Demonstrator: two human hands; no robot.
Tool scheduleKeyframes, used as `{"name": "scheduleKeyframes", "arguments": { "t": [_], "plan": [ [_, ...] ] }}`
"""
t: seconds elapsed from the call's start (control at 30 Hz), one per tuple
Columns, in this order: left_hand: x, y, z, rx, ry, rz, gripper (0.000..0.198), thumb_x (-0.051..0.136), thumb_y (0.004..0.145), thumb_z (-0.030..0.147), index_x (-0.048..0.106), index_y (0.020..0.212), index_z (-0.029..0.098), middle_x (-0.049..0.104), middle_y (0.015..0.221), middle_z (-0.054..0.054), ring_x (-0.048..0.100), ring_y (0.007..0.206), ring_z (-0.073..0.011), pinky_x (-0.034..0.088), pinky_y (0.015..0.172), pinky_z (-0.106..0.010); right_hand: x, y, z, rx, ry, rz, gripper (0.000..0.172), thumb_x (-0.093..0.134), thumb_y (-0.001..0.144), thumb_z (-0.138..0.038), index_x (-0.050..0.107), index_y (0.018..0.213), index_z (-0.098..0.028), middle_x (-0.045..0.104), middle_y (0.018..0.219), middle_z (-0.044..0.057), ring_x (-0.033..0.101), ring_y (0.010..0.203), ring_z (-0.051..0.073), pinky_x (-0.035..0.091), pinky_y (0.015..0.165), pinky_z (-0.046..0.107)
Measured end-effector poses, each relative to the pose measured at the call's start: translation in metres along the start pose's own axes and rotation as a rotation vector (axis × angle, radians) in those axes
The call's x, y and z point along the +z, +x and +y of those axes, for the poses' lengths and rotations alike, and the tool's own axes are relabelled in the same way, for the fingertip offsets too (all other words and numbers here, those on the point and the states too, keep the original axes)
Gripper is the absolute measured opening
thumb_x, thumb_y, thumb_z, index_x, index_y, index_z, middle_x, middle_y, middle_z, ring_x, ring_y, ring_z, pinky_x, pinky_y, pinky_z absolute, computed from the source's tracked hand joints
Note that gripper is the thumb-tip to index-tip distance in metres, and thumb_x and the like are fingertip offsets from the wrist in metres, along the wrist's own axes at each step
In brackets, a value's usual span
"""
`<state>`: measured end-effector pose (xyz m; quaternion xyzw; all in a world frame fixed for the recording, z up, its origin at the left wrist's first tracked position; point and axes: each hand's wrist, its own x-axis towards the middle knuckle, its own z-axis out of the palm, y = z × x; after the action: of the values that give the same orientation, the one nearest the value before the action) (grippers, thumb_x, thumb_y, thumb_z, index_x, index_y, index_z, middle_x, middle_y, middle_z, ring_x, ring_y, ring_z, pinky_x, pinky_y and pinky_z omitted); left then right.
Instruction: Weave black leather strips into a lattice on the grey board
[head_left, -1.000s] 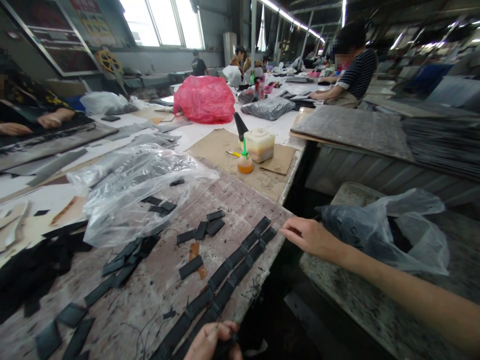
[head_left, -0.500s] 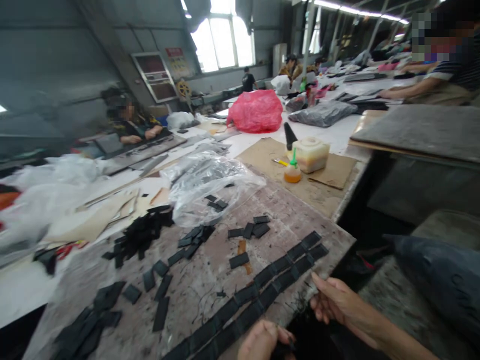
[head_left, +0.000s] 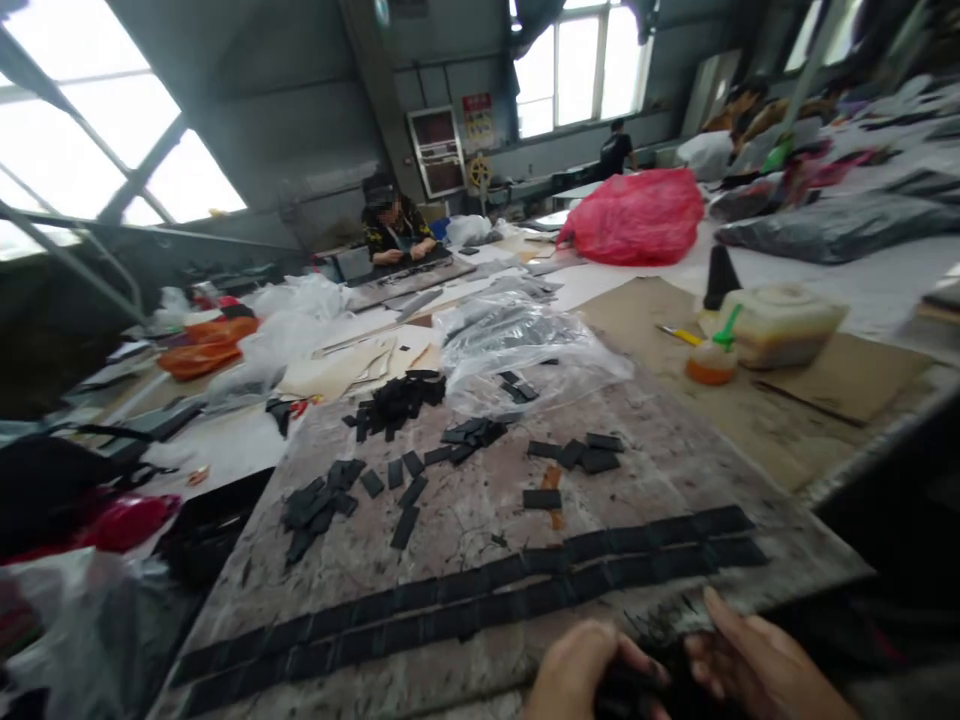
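At the near edge of the board, my left hand (head_left: 574, 672) is closed around a small dark piece (head_left: 628, 688), mostly hidden by the fingers and the frame's bottom. Just to its right is my right hand (head_left: 772, 665), thumb stretched forward and fingers curled in; what it holds, if anything, is lost in the dark gap between the hands. Two long rows of black rectangular pieces (head_left: 450, 592) lie end to end in front of my hands. Black thread scraps (head_left: 667, 612) lie by the right thumb.
Loose black pieces (head_left: 322, 505) lie scattered on the worn board (head_left: 480, 530), with a dark heap (head_left: 401, 400) behind. Beyond are a clear plastic bag (head_left: 525, 345), an orange-filled bottle (head_left: 712, 362) with green nozzle, a plastic tub (head_left: 791, 325) and a pink bag (head_left: 637, 215). A co-worker (head_left: 401, 235) sits opposite.
The view has swung left, so the board and both rows show more fully and things appear farther right. My hands remain at the near edge and are now closer together.
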<state>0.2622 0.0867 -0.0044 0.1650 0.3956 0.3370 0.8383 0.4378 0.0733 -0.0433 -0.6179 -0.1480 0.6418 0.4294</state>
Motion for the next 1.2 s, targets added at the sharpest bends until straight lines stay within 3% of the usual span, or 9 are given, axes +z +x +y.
{"name": "scheduleKeyframes", "arguments": {
  "t": [0.1,0.23,0.37,0.47,0.57,0.7,0.93,1.07,1.2],
  "plan": [
    [0.011,-0.013,0.014,-0.179,-0.165,0.072,0.038,0.059,0.074,0.051,0.06,0.069,0.013,0.064,0.073,-0.01,0.055,0.054,-0.0147,0.037,0.041,-0.022,0.002,-0.009,-0.001,-0.096,-0.163,-0.073,0.063,0.059,0.057,-0.077,0.055,0.061,-0.014,0.06,0.054,0.006,0.054,0.045,0.013,0.039,0.042,0.021],
    [0.022,-0.015,0.03,-0.176,-0.203,0.097,0.033,0.043,0.088,0.039,0.06,0.082,0.01,0.065,0.077,-0.013,0.058,0.06,-0.0144,0.044,0.046,-0.022,-0.008,-0.026,-0.005,-0.157,-0.53,-0.211,0.067,0.036,0.073,-0.078,0.053,0.065,-0.015,0.05,0.041,0.0,0.044,0.035,0.01,0.031,0.037,0.021],
    [0.027,-0.011,0.029,-0.166,-0.187,0.077,0.035,0.045,0.088,0.04,0.058,0.096,0.009,0.065,0.08,-0.014,0.059,0.06,-0.0149,0.047,0.046,-0.022,0.006,-0.051,-0.031,-0.652,-0.786,-0.053,0.038,0.044,0.088,-0.05,0.059,0.079,-0.016,0.059,0.067,0.003,0.054,0.062,0.014,0.043,0.057,0.025],
    [0.031,-0.007,0.024,-0.145,-0.137,0.096,0.037,0.047,0.087,0.042,0.059,0.097,0.009,0.063,0.073,-0.01,0.058,0.059,-0.0148,0.048,0.045,-0.023,0.025,-0.061,-0.046,-0.97,-0.903,-0.084,0.016,0.051,0.088,-0.03,0.063,0.094,-0.02,0.06,0.089,0.005,0.054,0.085,0.017,0.043,0.075,0.029],
    [0.038,-0.008,0.02,-0.143,-0.085,0.114,0.039,0.05,0.084,0.045,0.06,0.091,0.009,0.061,0.066,-0.008,0.057,0.056,-0.014,0.047,0.043,-0.022,0.034,-0.062,-0.048,-1.016,-0.912,-0.141,0.014,0.051,0.089,-0.021,0.064,0.093,-0.022,0.06,0.088,0.003,0.053,0.088,0.016,0.042,0.082,0.03],
    [0.044,-0.01,0.016,-0.164,-0.055,0.141,0.04,0.049,0.084,0.048,0.06,0.091,0.01,0.064,0.071,-0.01,0.058,0.058,-0.0151,0.047,0.04,-0.021,0.024,-0.061,-0.039,-0.968,-0.821,-0.094,0.015,0.049,0.092,-0.021,0.063,0.094,-0.021,0.06,0.088,0.002,0.055,0.086,0.014,0.045,0.077,0.025],
    [0.039,-0.004,0.007,-0.27,0.06,-0.001,0.022,0.058,0.081,0.029,0.06,0.074,0.009,0.059,0.063,-0.005,0.053,0.052,-0.012,0.042,0.034,-0.018,-0.005,-0.067,-0.033,-1.36,-1.146,0.045,0.017,0.046,0.09,-0.011,0.059,0.098,-0.017,0.057,0.082,0.005,0.052,0.075,0.015,0.045,0.064,0.025],
    [0.037,-0.002,0.005,-0.17,0.173,-0.091,0.026,0.071,0.069,0.034,0.056,0.069,0.013,0.057,0.057,-0.001,0.048,0.047,-0.0091,0.041,0.036,-0.017,-0.012,-0.068,-0.037,-1.265,-1.069,-0.035,0.018,0.047,0.09,-0.015,0.057,0.105,-0.017,0.058,0.094,0.008,0.054,0.088,0.017,0.047,0.075,0.027],
    [0.038,0.004,0.0,-0.07,0.303,-0.098,0.029,0.067,0.071,0.04,0.053,0.068,0.015,0.055,0.052,0.001,0.043,0.037,-0.0057,0.036,0.034,-0.015,-0.015,-0.066,-0.042,-0.859,-0.794,-0.04,0.019,0.049,0.09,-0.028,0.058,0.103,-0.017,0.06,0.095,0.006,0.056,0.089,0.017,0.046,0.078,0.028]
  ]
}}
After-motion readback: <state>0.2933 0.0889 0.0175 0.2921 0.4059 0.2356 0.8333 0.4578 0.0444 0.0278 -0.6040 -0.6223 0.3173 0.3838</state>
